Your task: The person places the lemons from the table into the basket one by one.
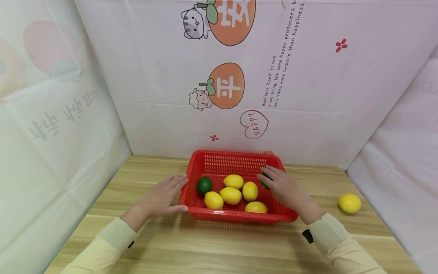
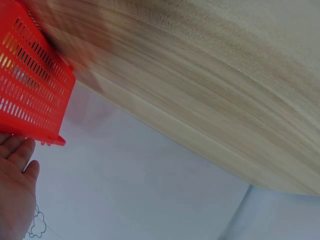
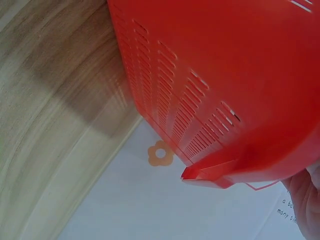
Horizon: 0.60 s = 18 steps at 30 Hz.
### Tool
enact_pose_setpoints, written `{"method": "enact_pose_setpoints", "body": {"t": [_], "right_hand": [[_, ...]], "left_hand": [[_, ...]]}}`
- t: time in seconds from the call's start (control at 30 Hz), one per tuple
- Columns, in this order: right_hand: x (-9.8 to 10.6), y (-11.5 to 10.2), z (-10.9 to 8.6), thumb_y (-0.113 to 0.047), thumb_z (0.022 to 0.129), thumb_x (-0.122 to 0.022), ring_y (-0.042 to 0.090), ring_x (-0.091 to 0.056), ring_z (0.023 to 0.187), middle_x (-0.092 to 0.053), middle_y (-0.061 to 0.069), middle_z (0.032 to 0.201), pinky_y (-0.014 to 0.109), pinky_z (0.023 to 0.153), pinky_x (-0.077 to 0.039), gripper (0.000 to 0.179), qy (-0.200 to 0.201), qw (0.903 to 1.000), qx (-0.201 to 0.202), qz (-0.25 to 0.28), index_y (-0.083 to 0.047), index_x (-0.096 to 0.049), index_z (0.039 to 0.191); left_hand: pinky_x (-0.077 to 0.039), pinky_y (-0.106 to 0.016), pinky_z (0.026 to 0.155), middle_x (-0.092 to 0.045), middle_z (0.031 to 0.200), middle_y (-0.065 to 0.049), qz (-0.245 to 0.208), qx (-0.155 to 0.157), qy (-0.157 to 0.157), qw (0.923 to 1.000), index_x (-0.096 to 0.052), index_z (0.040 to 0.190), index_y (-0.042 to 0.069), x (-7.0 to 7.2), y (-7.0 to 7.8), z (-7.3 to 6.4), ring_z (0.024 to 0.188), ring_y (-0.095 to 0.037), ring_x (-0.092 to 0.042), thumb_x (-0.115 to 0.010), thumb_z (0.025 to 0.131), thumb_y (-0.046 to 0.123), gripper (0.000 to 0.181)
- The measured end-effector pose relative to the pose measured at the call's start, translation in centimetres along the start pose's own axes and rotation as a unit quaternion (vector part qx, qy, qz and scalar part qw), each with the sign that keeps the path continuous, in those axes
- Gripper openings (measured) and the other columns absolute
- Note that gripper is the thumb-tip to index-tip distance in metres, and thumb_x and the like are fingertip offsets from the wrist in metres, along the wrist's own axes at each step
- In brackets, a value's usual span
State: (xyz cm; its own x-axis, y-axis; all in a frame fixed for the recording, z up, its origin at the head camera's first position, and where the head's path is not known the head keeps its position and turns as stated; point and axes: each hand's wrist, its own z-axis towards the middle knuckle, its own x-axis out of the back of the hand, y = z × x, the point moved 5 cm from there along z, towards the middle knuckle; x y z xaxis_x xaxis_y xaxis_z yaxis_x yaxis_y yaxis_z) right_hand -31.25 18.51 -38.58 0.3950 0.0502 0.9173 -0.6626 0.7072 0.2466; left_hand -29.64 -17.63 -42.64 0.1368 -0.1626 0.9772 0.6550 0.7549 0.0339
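Note:
A red plastic basket [image 1: 236,217] stands on the table with several yellow lemons [image 1: 230,195] and a dark green lime [image 1: 204,186] inside. My left hand [image 1: 163,196] rests against its left rim, fingers straight and thumb apart. In the left wrist view, the fingertips [image 2: 22,150] sit right at the rim. My right hand [image 1: 289,190] reaches over the right rim with its fingers bent around a second dark green lime [image 1: 264,182], mostly hidden under them. The right wrist view shows the basket's slotted side [image 3: 170,95], with the hand partly hidden behind the rim.
A single lemon [image 1: 349,203] lies outside the basket on the right side of the wooden table [image 1: 205,247]. White sheets printed with cartoon fruit [image 1: 226,85] rise behind and on both sides. The basket's back edge is close to the rear sheet.

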Motion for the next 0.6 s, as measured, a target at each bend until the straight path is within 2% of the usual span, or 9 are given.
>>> {"method": "enact_pose_setpoints", "body": {"t": [0.23, 0.33, 0.47, 0.6], "right_hand": [[-0.29, 0.12, -0.13, -0.007, 0.071, -0.086, 0.037, -0.052, 0.122, -0.058, 0.019, 0.13, 0.051, 0.095, -0.047, 0.06, -0.017, 0.9998, -0.011, 0.007, -0.008, -0.062, 0.127], [-0.4, 0.29, -0.18, -0.004, 0.073, -0.084, 0.038, -0.052, 0.121, -0.058, 0.02, 0.129, 0.052, 0.095, -0.047, 0.057, -0.023, 0.9994, -0.02, 0.014, -0.007, -0.063, 0.126], [-0.24, 0.5, -0.19, 0.001, 0.077, -0.078, 0.039, -0.053, 0.121, -0.059, 0.021, 0.127, 0.052, 0.095, -0.047, 0.05, -0.011, 0.9993, -0.023, 0.027, -0.005, -0.064, 0.124], [0.08, 0.53, -0.24, 0.001, 0.077, -0.078, 0.039, -0.053, 0.12, -0.06, 0.021, 0.126, 0.053, 0.094, -0.047, 0.05, -0.004, 0.9993, -0.021, 0.031, -0.004, -0.064, 0.125]], "left_hand": [[-0.024, -0.044, 0.115, -0.035, 0.153, -0.011, 0.006, -0.002, 0.0, 1.0, -0.039, 0.148, 0.002, -0.04, 0.02, -0.02, 0.14, -0.029, -0.031, -0.043, 0.086, 0.075, 0.095], [-0.024, -0.044, 0.115, -0.035, 0.153, -0.011, 0.005, -0.001, 0.0, 1.0, -0.039, 0.148, 0.002, -0.02, 0.03, 0.0, 0.14, -0.028, -0.031, -0.043, 0.086, 0.075, 0.095], [-0.022, -0.043, 0.115, -0.034, 0.154, -0.01, 0.002, 0.003, -0.002, 1.0, -0.038, 0.148, 0.003, -0.03, 0.0, 0.04, 0.141, -0.027, -0.03, -0.043, 0.086, 0.075, 0.095], [-0.022, -0.043, 0.115, -0.034, 0.154, -0.01, 0.001, 0.004, -0.004, 1.0, -0.037, 0.149, 0.003, -0.05, -0.02, 0.08, 0.141, -0.027, -0.029, -0.042, 0.086, 0.076, 0.096]]}}
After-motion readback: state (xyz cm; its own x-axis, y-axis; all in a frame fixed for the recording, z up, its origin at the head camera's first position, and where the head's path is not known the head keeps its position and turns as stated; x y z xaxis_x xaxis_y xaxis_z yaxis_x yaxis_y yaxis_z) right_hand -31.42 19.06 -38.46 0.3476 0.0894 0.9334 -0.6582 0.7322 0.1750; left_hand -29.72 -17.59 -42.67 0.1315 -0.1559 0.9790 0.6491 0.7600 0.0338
